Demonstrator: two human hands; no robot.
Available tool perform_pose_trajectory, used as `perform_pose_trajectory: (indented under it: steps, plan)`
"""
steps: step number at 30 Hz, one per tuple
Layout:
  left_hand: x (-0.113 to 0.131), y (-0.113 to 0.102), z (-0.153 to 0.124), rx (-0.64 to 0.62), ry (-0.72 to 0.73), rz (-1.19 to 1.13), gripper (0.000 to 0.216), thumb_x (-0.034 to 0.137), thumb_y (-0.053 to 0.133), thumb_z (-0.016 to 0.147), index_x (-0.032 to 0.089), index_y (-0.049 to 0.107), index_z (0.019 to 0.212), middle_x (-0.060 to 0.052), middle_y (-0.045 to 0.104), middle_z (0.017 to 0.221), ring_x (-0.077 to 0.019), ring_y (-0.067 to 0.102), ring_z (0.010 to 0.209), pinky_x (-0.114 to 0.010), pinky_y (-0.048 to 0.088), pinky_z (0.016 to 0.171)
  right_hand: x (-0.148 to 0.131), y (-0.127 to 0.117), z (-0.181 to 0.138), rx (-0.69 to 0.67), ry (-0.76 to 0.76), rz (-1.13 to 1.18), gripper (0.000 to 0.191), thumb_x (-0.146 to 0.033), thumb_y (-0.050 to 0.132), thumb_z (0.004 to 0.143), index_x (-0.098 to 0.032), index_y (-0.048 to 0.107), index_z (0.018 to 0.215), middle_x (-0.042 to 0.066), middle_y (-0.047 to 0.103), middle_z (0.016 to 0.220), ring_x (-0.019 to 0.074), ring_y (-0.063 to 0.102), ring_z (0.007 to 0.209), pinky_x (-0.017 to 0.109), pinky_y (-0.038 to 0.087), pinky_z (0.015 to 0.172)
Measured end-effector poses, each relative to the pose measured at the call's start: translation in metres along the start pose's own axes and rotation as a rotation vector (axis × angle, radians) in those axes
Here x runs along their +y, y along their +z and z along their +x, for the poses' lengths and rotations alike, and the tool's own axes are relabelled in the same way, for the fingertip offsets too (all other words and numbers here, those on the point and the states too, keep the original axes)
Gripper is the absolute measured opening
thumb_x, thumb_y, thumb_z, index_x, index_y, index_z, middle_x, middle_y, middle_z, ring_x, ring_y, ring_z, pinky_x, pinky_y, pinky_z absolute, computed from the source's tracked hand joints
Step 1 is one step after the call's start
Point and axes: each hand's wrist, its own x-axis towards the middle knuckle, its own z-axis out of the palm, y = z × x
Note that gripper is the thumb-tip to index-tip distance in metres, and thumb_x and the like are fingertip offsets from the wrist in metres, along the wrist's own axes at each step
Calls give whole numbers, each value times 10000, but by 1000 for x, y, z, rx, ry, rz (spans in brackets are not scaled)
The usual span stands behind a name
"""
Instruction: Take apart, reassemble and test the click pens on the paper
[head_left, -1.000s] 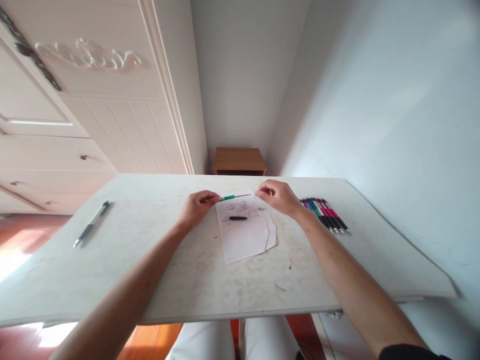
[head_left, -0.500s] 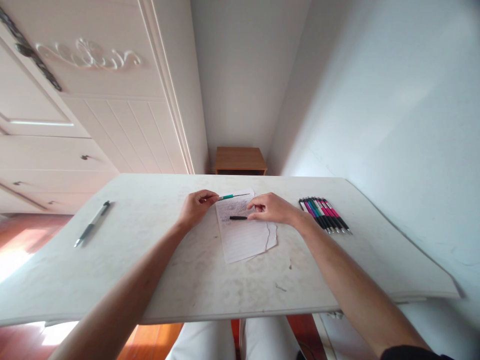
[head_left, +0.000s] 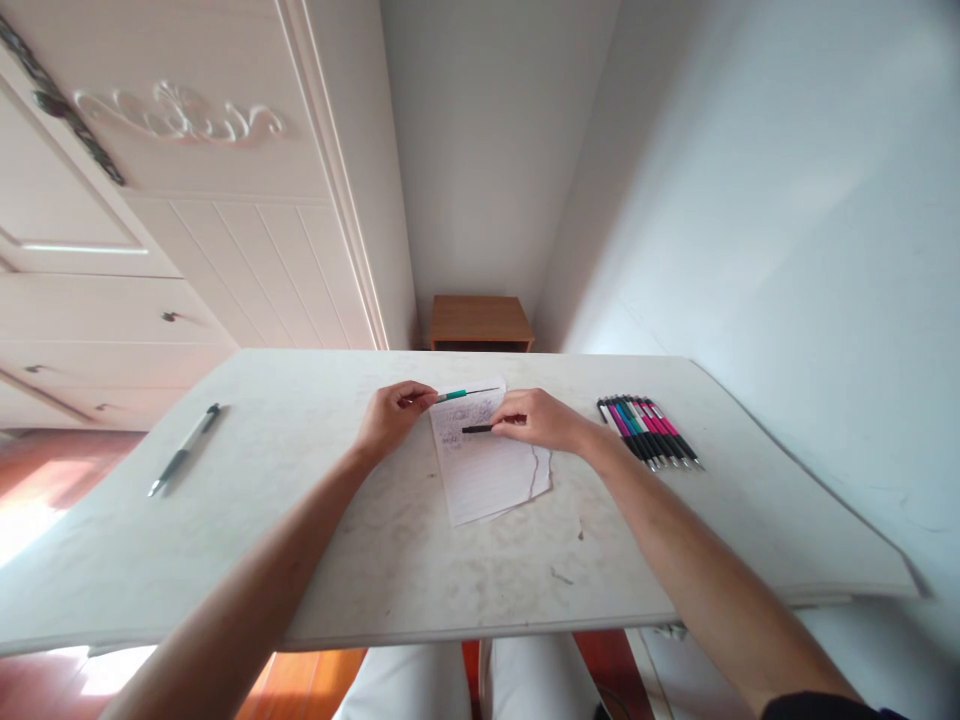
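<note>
My left hand (head_left: 391,415) is closed on the rear end of a green pen part (head_left: 461,394) with a thin refill sticking out to the right, held just above the top of a lined paper sheet (head_left: 489,470) with scribbles. My right hand (head_left: 536,418) pinches a short black pen piece (head_left: 475,429) and holds it slightly above the paper, pointing left. Both hands hover over the middle of the white table (head_left: 360,540).
A row of several coloured pens (head_left: 649,428) lies on the table to the right of my right hand. A grey and black pen (head_left: 184,449) lies alone at the far left. A small wooden cabinet (head_left: 480,321) stands behind the table, between a white wardrobe and the wall.
My right hand came down from the refill tip to the black piece on the paper, closed on it and lifted it slightly. My left hand has kept still.
</note>
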Motion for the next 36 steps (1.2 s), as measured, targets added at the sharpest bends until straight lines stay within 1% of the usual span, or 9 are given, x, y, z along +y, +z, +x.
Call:
perform_pose_trajectory:
  steps: [3, 6, 8, 10, 13, 17, 25, 30, 36]
  plan:
    - [-1, -1, 1, 2, 0, -4, 338, 496, 646, 746, 173, 737, 793, -52, 741, 794, -184, 645, 705, -268, 488, 658, 7, -13, -5, 135, 47, 64, 123, -243, 637, 846, -174, 739, 849, 43, 671, 812, 133, 588, 702, 257, 452, 674]
    - [0, -1, 1, 4, -3, 0, 331, 487, 646, 746, 173, 739, 793, -51, 743, 794, -186, 648, 716, -265, 490, 662, 18, -23, -9, 275, 130, 135, 183, -341, 648, 836, -174, 722, 831, 42, 667, 817, 133, 579, 681, 262, 453, 642]
    - [1, -1, 1, 5, -9, -7, 323, 477, 649, 741, 172, 738, 795, -52, 744, 794, -187, 648, 711, -265, 490, 657, 26, -26, -11, 352, 194, 235, 239, -401, 660, 816, -166, 706, 829, 48, 673, 820, 135, 588, 653, 268, 461, 615]
    - [1, -1, 1, 8, -16, -22, 308, 464, 652, 736, 173, 737, 791, -49, 745, 794, -185, 649, 704, -263, 491, 653, 34, -25, -11, 400, 255, 359, 284, -440, 675, 793, -160, 685, 837, 46, 678, 792, 137, 606, 614, 271, 470, 592]
    - [3, -1, 0, 14, -19, -29, 291, 452, 650, 735, 178, 737, 782, -42, 745, 788, -187, 651, 713, -264, 498, 658, 43, -21, -11, 412, 308, 474, 320, -464, 698, 764, -156, 665, 846, 31, 674, 716, 152, 640, 600, 268, 471, 568]
    - [3, -2, 0, 21, -11, -20, 295, 461, 653, 732, 180, 735, 774, -43, 745, 780, -190, 650, 719, -268, 504, 669, 48, -18, -11, 390, 341, 509, 327, -458, 715, 749, -149, 672, 845, 27, 672, 665, 165, 659, 613, 263, 470, 559]
    - [-4, 0, 2, 13, -18, -20, 278, 430, 643, 745, 174, 738, 796, -45, 743, 800, -174, 647, 709, -258, 486, 662, 53, -18, -12, 404, 336, 524, 299, -434, 713, 754, -148, 675, 830, 22, 669, 634, 148, 628, 596, 262, 454, 568]
    - [-2, 0, 2, 9, -15, -12, 291, 444, 638, 743, 174, 736, 792, -48, 746, 801, -181, 644, 708, -269, 489, 668, 53, -17, -10, 407, 331, 521, 318, -453, 721, 737, -151, 673, 825, 18, 658, 630, 143, 611, 590, 265, 451, 568]
    - [1, 1, 0, -1, -6, -3, 290, 449, 636, 742, 178, 729, 787, -52, 748, 813, -201, 656, 750, -286, 500, 698, 45, -13, -7, 397, 314, 538, 339, -480, 720, 732, -158, 667, 824, 10, 643, 642, 136, 598, 584, 267, 460, 569]
